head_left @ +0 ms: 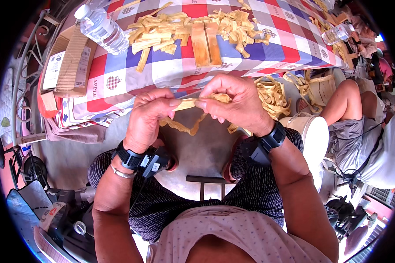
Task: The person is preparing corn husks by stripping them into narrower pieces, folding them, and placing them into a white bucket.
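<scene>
My left hand (150, 113) and my right hand (238, 102) are raised over the gap between my knees. Between them stretches a thin, pale yellow dried strip (186, 104), pinched by thumb and fingers at both sides. On the right it bunches up inside my curled fingers. Below, a crinkled length of strip (191, 131) hangs down in a bend; its join to the held part is hidden. Beyond my hands, cut pieces of similar strip (161, 33) are heaped on the checked tablecloth (125, 70), around two narrow wooden blocks (205, 44).
A cardboard box (67, 62) and a water bottle (102, 29) stand at the table's left. Coiled strips (273, 95) lie low beside the table, right of my hands. A white bucket (311, 138) separates me from a seated person (345, 108). Another bottle (337, 34) lies farther right.
</scene>
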Action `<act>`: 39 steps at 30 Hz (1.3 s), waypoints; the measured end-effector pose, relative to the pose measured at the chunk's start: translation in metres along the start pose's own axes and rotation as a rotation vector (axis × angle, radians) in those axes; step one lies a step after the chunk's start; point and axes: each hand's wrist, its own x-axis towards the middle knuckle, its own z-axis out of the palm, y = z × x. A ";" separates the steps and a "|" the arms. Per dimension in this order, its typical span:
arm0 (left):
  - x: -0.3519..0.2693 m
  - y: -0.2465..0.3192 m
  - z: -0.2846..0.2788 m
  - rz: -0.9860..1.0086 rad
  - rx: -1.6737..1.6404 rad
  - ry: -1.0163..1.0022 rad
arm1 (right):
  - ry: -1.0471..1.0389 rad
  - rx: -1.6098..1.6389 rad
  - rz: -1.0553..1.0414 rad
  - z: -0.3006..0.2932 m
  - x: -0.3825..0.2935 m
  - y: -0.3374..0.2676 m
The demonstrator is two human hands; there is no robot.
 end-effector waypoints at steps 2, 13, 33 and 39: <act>0.001 0.001 0.003 0.005 -0.021 0.015 | 0.008 0.000 0.013 -0.002 0.000 0.001; 0.083 0.022 -0.002 0.156 0.297 -0.034 | 0.311 0.107 0.060 -0.068 0.057 0.025; 0.122 -0.013 -0.013 0.211 0.942 0.238 | 0.545 -0.410 -0.040 -0.066 0.070 0.061; 0.080 -0.014 -0.009 0.097 0.380 0.051 | 0.435 -0.253 -0.291 -0.053 0.040 0.049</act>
